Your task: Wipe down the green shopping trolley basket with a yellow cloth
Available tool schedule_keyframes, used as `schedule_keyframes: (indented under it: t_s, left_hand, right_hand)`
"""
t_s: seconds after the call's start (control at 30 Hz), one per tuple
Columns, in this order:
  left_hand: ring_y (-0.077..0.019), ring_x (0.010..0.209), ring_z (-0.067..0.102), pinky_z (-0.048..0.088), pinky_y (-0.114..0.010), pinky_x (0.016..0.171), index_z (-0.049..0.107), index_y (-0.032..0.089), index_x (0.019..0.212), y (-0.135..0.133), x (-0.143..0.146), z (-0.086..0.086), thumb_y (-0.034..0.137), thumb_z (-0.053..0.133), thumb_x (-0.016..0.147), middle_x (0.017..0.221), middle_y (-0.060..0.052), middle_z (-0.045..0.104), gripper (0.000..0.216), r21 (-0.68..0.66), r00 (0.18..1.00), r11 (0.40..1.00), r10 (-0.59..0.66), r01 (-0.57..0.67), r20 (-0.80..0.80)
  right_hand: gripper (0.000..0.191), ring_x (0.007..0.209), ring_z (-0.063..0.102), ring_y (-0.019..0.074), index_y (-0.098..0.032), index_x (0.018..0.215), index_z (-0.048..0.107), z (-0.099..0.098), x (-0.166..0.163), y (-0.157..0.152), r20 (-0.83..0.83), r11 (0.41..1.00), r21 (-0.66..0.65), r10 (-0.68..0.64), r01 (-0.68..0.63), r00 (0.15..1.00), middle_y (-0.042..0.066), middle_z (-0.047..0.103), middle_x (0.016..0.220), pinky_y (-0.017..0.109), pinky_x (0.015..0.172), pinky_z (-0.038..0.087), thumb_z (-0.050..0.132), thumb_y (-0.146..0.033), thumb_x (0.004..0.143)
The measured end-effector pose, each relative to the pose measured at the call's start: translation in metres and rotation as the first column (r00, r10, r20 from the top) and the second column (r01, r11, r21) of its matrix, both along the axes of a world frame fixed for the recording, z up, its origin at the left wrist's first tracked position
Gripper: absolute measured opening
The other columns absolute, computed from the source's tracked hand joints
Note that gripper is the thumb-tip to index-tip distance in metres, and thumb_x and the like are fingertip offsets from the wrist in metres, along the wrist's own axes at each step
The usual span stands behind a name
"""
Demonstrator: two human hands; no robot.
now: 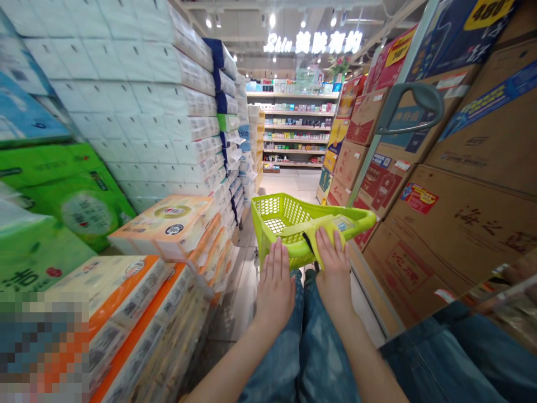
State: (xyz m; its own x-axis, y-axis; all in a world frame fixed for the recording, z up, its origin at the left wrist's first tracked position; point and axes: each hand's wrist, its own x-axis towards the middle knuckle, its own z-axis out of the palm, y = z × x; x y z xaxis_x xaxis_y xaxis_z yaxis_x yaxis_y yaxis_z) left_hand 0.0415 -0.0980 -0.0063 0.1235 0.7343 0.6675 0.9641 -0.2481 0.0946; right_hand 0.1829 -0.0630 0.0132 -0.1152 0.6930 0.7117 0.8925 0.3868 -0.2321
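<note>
A lime-green plastic shopping cart with holed basket walls stands right in front of my knees. My left hand lies on the near left part of its rim, fingers straight and close together. On the yellow panel at the cart's near side, beside a small label and a black strap, rests my right hand, its fingers stretched out and slightly apart. Whether that panel is cloth or plastic I cannot tell. Neither hand is wrapped round anything that I can see. The basket's visible floor shows only its pattern of holes.
Tall stacks of white tissue packs and orange packs line the left. Cardboard cartons rise along the right, with a grey loop handle before them. Ahead, a tiled aisle leads to product shelves. Jeans show lower right.
</note>
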Motion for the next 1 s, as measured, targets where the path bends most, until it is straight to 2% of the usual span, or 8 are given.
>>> schedule_keyframes:
  t_s: [0.17,0.3,0.4,0.5,0.6,0.7,0.8,1.0]
  left_hand:
    - [-0.0285,0.149,0.018,0.036,-0.046,0.115,0.0,0.005,0.154,0.001,0.001,0.0,0.018,0.045,0.091,0.159,-0.021,0.021,0.078,-0.002,0.999,0.999,0.034,-0.034,-0.016]
    - [-0.0274,0.149,0.018,0.036,-0.046,0.115,-0.001,0.007,0.154,0.0,-0.001,0.001,0.017,0.044,0.092,0.16,-0.02,0.021,0.078,-0.008,1.0,1.0,0.002,-0.002,-0.024]
    - [-0.0279,0.149,0.018,0.036,-0.046,0.115,0.001,0.006,0.154,-0.001,-0.001,0.001,0.017,0.045,0.091,0.159,-0.021,0.022,0.078,-0.007,1.0,1.0,-0.001,0.0,-0.023]
    - [-0.0296,0.148,0.018,0.036,-0.046,0.115,0.004,0.002,0.153,0.0,-0.001,0.0,0.017,0.046,0.089,0.158,-0.023,0.023,0.078,0.0,0.999,1.0,0.025,-0.025,-0.031]
    - [-0.0285,0.149,0.018,0.035,-0.045,0.116,0.005,0.003,0.153,0.0,-0.003,0.0,0.018,0.045,0.09,0.159,-0.022,0.024,0.076,0.0,0.998,1.0,0.025,-0.025,-0.05]
    - [-0.0269,0.149,0.017,0.035,-0.045,0.116,0.004,0.005,0.154,-0.001,-0.003,0.0,0.018,0.045,0.091,0.159,-0.02,0.024,0.076,-0.009,0.998,1.0,0.009,-0.01,-0.058]
    - [-0.0276,0.149,0.017,0.036,-0.045,0.115,0.004,0.003,0.154,-0.001,-0.001,0.0,0.019,0.046,0.091,0.159,-0.021,0.024,0.078,-0.01,0.998,1.0,0.02,-0.021,-0.056]
    - [-0.0293,0.148,0.02,0.036,-0.045,0.115,0.004,0.003,0.154,0.001,0.0,0.0,0.019,0.046,0.09,0.159,-0.022,0.023,0.078,0.011,0.998,0.999,0.041,-0.041,-0.038]
  right_hand:
    - [0.079,0.147,0.025,0.0217,-0.021,0.149,0.036,0.013,-0.01,-0.012,0.155,0.979,-0.103,0.191,-0.177,0.969,0.002,0.043,0.152,0.049,0.119,0.023,0.037,0.003,0.074]
    - [0.072,0.142,0.036,0.0221,-0.024,0.142,0.046,0.023,0.002,-0.002,0.15,0.992,-0.075,0.11,-0.1,0.983,0.003,0.054,0.143,0.05,0.118,0.022,0.039,0.003,0.076]
    - [0.067,0.141,0.036,0.0256,-0.021,0.14,0.049,0.023,-0.008,-0.002,0.128,0.998,-0.059,0.046,-0.039,0.991,0.004,0.055,0.143,0.052,0.118,0.021,0.039,0.002,0.078]
    - [0.07,0.144,0.031,0.0251,-0.018,0.144,0.044,0.02,-0.024,-0.01,0.155,0.992,-0.067,0.117,-0.108,0.981,0.005,0.048,0.148,0.049,0.119,0.019,0.038,0.002,0.077]
    - [0.074,0.144,0.032,0.0208,-0.021,0.145,0.042,0.021,-0.015,-0.009,0.17,0.983,-0.09,0.174,-0.161,0.97,0.004,0.049,0.148,0.047,0.12,0.019,0.038,0.003,0.076]
    - [0.074,0.143,0.034,0.021,-0.024,0.142,0.046,0.026,0.004,0.0,0.13,0.993,-0.099,0.07,-0.057,0.989,0.003,0.054,0.143,0.051,0.119,0.019,0.04,0.004,0.074]
    - [0.074,0.144,0.032,0.0246,-0.022,0.142,0.047,0.024,0.002,-0.001,0.092,0.995,-0.091,-0.033,0.041,0.995,0.003,0.053,0.144,0.055,0.118,0.02,0.04,0.003,0.073]
    - [0.077,0.146,0.029,0.0183,-0.023,0.148,0.038,0.013,-0.018,-0.013,0.183,0.991,-0.08,0.12,-0.107,0.976,0.002,0.046,0.15,0.046,0.12,0.019,0.036,0.003,0.076]
